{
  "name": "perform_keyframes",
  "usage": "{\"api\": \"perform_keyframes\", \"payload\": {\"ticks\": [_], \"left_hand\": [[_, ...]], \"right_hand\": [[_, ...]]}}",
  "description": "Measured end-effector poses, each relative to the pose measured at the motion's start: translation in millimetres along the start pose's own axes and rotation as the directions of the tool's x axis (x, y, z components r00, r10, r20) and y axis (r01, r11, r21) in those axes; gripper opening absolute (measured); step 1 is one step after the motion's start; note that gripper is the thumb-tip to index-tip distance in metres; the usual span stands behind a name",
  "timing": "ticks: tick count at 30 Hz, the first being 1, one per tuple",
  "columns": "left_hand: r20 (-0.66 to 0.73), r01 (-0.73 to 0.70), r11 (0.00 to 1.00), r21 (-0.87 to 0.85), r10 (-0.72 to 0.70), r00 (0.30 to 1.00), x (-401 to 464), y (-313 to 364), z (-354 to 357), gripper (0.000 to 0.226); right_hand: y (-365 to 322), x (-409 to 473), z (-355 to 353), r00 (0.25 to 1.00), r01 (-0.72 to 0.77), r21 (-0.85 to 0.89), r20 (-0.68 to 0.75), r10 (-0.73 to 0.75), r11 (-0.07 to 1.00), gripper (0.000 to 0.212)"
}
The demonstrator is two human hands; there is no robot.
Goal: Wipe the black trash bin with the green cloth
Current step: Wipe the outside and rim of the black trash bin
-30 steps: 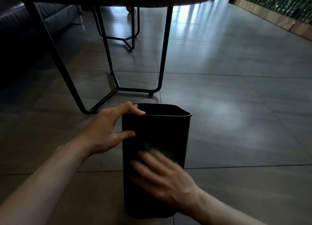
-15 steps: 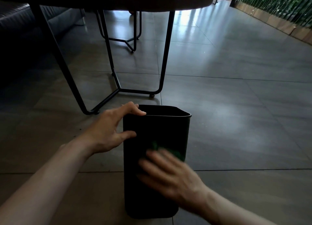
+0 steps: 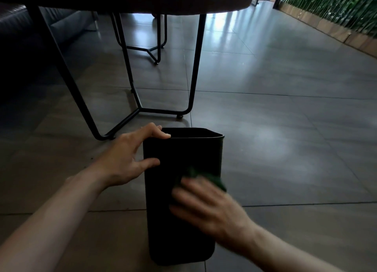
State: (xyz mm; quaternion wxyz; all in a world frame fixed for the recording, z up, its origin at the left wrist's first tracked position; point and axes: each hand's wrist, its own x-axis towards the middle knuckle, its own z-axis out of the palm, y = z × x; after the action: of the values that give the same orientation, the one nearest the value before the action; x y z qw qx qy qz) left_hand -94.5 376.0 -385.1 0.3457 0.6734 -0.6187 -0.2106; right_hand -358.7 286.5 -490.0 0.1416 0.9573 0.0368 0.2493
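Observation:
The black trash bin stands upright on the tiled floor, its open top facing up. My left hand holds its left top corner, fingers hooked over the rim and thumb against the near wall. My right hand, blurred with motion, presses the green cloth flat against the near wall's right side with straight fingers. Most of the cloth is hidden under the fingers; its edge pokes out above them and past the bin's right edge.
A round table with thin black metal legs stands just behind the bin. A dark sofa lies at the far left. A green plant wall with a wooden base runs along the right. Tiled floor spreads to the right.
My right hand has slid the green cloth rightward and a little upward across the bin's near wall. My left hand has kept its hold on the rim.

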Motion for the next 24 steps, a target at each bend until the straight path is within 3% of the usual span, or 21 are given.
{"api": "perform_keyframes", "payload": {"ticks": [2, 4, 6, 8, 10, 11, 13, 15, 17, 18, 20, 22, 24], "left_hand": [[0.004, 0.007, 1.0, -0.011, -0.007, 1.0, 0, 1, 1, 0.057], [0.002, 0.01, 1.0, -0.024, -0.009, 1.0, 0, 1, 2, 0.057], [-0.011, 0.009, 1.0, -0.024, -0.009, 1.0, 0, 0, 2, 0.058], [-0.014, 0.009, 1.0, -0.02, -0.009, 1.0, 1, -2, 1, 0.059], [-0.012, 0.014, 1.0, -0.012, -0.014, 1.0, 2, -3, 0, 0.059], [-0.014, 0.016, 1.0, -0.011, -0.017, 1.0, 3, -3, 0, 0.059], [-0.016, 0.015, 1.0, -0.011, -0.015, 1.0, 4, -4, 0, 0.059], [-0.015, 0.02, 1.0, -0.005, -0.02, 1.0, 4, -5, 1, 0.058], [-0.012, 0.02, 1.0, -0.001, -0.02, 1.0, 4, -4, 2, 0.058], [-0.012, 0.016, 1.0, -0.002, -0.016, 1.0, 5, -4, 3, 0.059], [-0.02, 0.009, 1.0, -0.004, -0.009, 1.0, 5, -3, 4, 0.059], [-0.021, -0.014, 1.0, -0.005, 0.014, 1.0, 6, -2, 3, 0.059], [-0.016, -0.034, 0.999, -0.007, 0.033, 0.999, 6, -2, 2, 0.06]], "right_hand": [[-19, -28, 4, 0.96, 0.263, -0.128, 0.132, -0.246, 0.956, 0.037], [-16, -33, 2, 0.943, 0.308, -0.138, 0.176, -0.282, 0.941, 0.039], [2, -16, -5, 0.981, 0.157, -0.039, 0.12, -0.152, 0.987, 0.036], [27, 14, -16, 0.996, -0.091, 0.02, 0.005, 0.091, 0.996, 0.039], [46, 41, -23, 0.945, -0.309, 0.066, -0.091, 0.314, 0.949, 0.039], [47, 48, -22, 0.929, -0.346, 0.076, -0.107, 0.353, 0.935, 0.038], [29, 40, -11, 0.966, -0.243, 0.065, -0.077, 0.248, 0.968, 0.035], [-5, 14, 6, 0.999, 0.034, 0.055, 0.035, -0.036, 0.998, 0.03], [-27, -5, 8, 0.948, 0.267, 0.007, 0.178, -0.264, 0.964, 0.032], [-27, -7, 7, 0.933, 0.305, -0.003, 0.203, -0.298, 0.952, 0.033], [-15, 12, 2, 0.968, 0.209, 0.018, 0.142, -0.209, 0.978, 0.031], [6, 43, -6, 0.999, -0.02, 0.035, 0.027, 0.019, 0.999, 0.03], [16, 70, -8, 0.983, -0.175, 0.056, -0.049, 0.177, 0.983, 0.029]]}}
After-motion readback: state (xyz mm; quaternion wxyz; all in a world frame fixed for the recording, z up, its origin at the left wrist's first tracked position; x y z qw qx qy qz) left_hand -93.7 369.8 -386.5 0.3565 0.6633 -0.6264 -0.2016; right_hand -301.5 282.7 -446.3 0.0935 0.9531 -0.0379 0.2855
